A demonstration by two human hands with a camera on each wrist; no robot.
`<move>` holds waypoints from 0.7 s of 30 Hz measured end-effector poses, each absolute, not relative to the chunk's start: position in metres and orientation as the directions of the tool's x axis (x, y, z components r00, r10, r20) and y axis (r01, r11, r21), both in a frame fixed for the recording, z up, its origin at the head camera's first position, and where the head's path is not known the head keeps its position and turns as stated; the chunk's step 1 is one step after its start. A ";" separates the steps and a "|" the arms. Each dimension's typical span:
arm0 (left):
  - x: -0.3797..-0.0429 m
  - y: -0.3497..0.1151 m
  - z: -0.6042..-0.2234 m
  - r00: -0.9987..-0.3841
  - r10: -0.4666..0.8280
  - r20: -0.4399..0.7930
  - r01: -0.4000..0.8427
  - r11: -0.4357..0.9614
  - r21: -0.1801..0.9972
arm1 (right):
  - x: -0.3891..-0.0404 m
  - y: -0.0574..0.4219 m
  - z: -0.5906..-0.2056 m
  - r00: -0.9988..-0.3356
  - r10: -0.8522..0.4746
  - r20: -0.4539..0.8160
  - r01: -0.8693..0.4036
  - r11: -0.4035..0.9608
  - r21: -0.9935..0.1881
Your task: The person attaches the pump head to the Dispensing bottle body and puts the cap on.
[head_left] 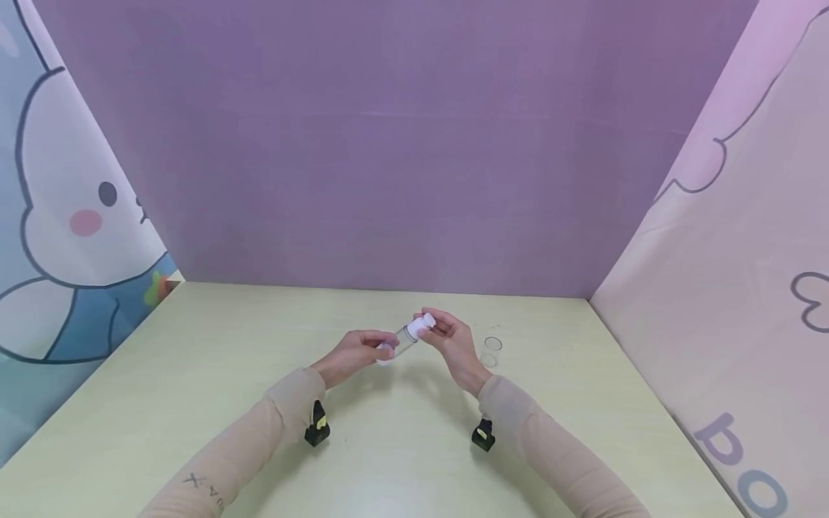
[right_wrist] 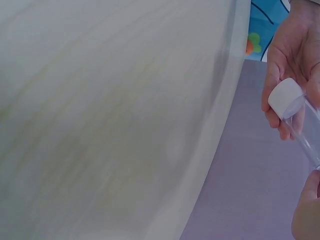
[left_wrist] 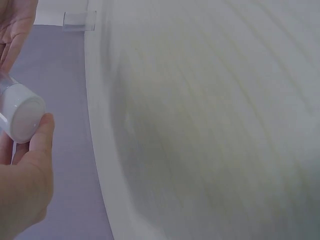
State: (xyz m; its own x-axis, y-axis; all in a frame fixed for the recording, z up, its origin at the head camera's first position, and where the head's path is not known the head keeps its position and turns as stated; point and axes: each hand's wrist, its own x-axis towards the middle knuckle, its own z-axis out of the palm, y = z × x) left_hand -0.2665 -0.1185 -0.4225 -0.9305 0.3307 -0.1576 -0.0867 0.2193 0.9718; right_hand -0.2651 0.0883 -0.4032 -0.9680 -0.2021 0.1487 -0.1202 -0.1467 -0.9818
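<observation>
A clear bottle (head_left: 403, 342) with white ends is held tilted above the table between both hands. My left hand (head_left: 363, 352) grips its lower end, where a white base (right_wrist: 286, 97) shows in the right wrist view. Around the white top (head_left: 422, 325) at the upper end, the fingers of my right hand (head_left: 453, 345) pinch. The left wrist view shows the flat round face of the white base (left_wrist: 27, 120) against the left fingertips. Part of the bottle is cut off by the edge in both wrist views.
A clear open cylinder (head_left: 492, 352) stands on the pale table (head_left: 259, 331), right of the right hand. A purple panel (head_left: 388, 144) rises behind the table. Printed cloth panels (head_left: 725, 288) flank both sides. Each wrist carries a small black device (head_left: 317, 426).
</observation>
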 end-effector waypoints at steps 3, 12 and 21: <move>-0.266 -0.119 -0.422 -0.929 0.334 -0.161 -0.088 0.222 0.971 | -0.266 0.088 -0.404 -0.969 -0.202 0.144 -0.116 -0.146 -0.982; -0.265 -0.120 -0.422 -0.932 0.328 -0.157 -0.081 0.232 0.969 | -0.266 0.088 -0.405 -0.976 -0.173 0.131 -0.110 -0.122 -0.986; -0.266 -0.118 -0.424 -0.939 0.300 -0.169 -0.097 0.242 0.965 | -0.267 0.088 -0.405 -0.981 -0.163 0.105 -0.091 -0.090 -0.992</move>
